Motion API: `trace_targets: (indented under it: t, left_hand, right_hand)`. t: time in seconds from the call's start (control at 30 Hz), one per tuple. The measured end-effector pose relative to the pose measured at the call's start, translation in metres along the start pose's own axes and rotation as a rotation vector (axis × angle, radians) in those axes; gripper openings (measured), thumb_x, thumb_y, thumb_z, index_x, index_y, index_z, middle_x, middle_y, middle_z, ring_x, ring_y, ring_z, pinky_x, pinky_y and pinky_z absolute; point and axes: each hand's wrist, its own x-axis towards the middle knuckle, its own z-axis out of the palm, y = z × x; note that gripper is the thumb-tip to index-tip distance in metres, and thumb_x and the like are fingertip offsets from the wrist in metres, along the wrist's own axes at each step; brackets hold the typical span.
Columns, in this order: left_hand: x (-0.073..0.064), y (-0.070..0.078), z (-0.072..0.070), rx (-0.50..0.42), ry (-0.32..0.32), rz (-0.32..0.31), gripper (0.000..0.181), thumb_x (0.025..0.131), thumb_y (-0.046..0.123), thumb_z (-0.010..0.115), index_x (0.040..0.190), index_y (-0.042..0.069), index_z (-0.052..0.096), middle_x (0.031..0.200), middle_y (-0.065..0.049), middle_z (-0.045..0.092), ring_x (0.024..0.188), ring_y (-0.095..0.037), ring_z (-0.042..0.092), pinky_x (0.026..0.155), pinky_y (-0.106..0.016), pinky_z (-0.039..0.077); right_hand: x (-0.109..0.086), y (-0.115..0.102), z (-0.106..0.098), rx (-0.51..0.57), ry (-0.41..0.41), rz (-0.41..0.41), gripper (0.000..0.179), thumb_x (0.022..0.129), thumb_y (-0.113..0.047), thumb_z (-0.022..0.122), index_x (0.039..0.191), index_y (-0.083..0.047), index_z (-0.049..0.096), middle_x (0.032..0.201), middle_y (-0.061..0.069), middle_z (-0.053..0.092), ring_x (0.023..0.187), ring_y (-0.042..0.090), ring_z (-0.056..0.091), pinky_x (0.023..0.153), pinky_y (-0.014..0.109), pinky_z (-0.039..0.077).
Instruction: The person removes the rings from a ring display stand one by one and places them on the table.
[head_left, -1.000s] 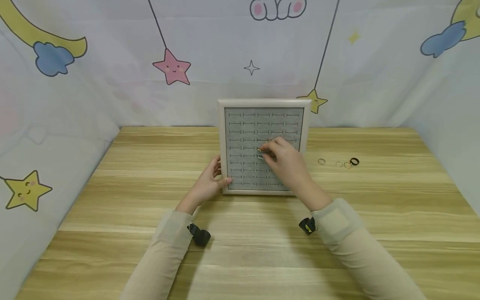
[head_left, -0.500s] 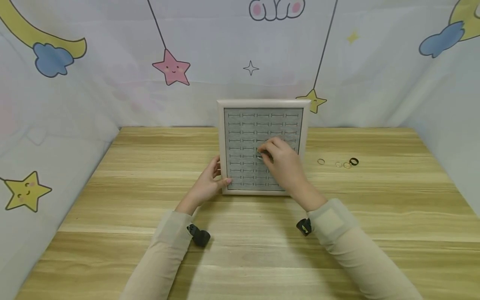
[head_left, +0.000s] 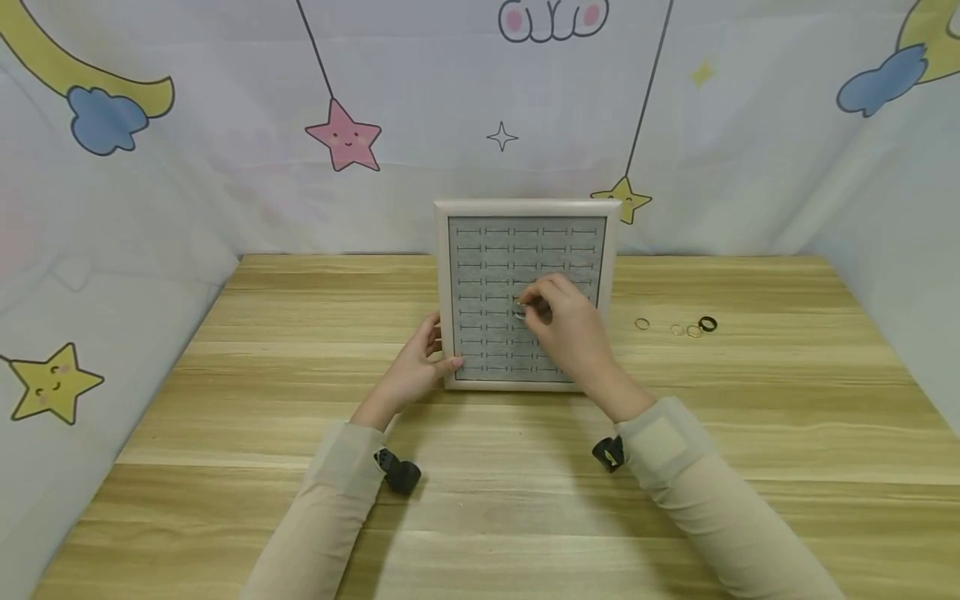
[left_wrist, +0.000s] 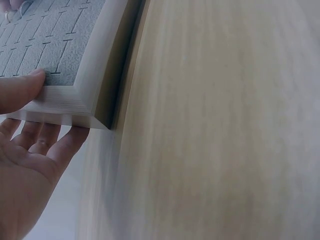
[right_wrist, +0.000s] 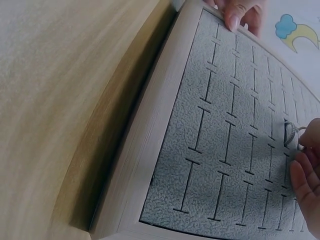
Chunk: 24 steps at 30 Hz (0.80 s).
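Observation:
A ring display board, grey padded felt with rows of slits in a pale wooden frame, stands upright on the table. My left hand grips its left edge, thumb on the front and fingers behind, as the left wrist view also shows. At the middle of the board my right hand pinches a small gold-toned ring against a slit. Its fingers hide part of that ring. Just below, a silver ring sits in the neighbouring slit, close to the right fingertips.
Right of the board, several loose rings lie on the wooden table: a thin ring apart from the others, and a black ring beside two thin ones. A patterned cloth backdrop rises behind the table.
The right hand and forearm have shifted slightly left, and the pinched ring sits a little lower, at the slit. The left hand has kept its grip on the frame.

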Motion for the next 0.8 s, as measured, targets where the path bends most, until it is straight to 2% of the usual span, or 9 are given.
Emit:
trace_targets:
  t: [0.2,0.4,0.8]
  left_hand:
    - [-0.001,0.001,0.0,0.001,-0.002,-0.008,0.073,0.091,0.001,0.06,0.15,0.009,0.018,0.145,-0.022,0.038,0.139,-0.04,0.033,0.112,-0.052,0.035]
    - [0.0,0.001,0.0,0.013,-0.001,-0.016,0.073,0.091,0.003,0.06,0.15,0.009,0.018,0.146,-0.021,0.038,0.14,-0.039,0.033,0.113,-0.052,0.034]
    - [0.002,0.003,0.001,0.014,0.007,-0.042,0.075,0.091,0.004,0.06,0.151,0.008,0.015,0.146,-0.021,0.037,0.141,-0.04,0.031,0.114,-0.051,0.032]
  right_hand:
    - [0.0,0.003,-0.002,0.136,-0.004,0.065,0.009,0.086,0.002,0.06,0.092,0.0,0.066,0.098,0.012,0.065,0.081,0.02,0.062,0.071,0.029,0.055]
    - [0.002,0.006,-0.004,0.228,-0.007,0.115,0.008,0.086,0.001,0.063,0.093,0.001,0.066,0.099,0.014,0.065,0.083,0.022,0.061,0.072,0.031,0.054]
    - [0.006,0.014,-0.014,0.369,-0.069,0.223,0.01,0.091,-0.004,0.061,0.099,0.0,0.065,0.102,0.013,0.065,0.085,0.018,0.06,0.07,0.012,0.046]
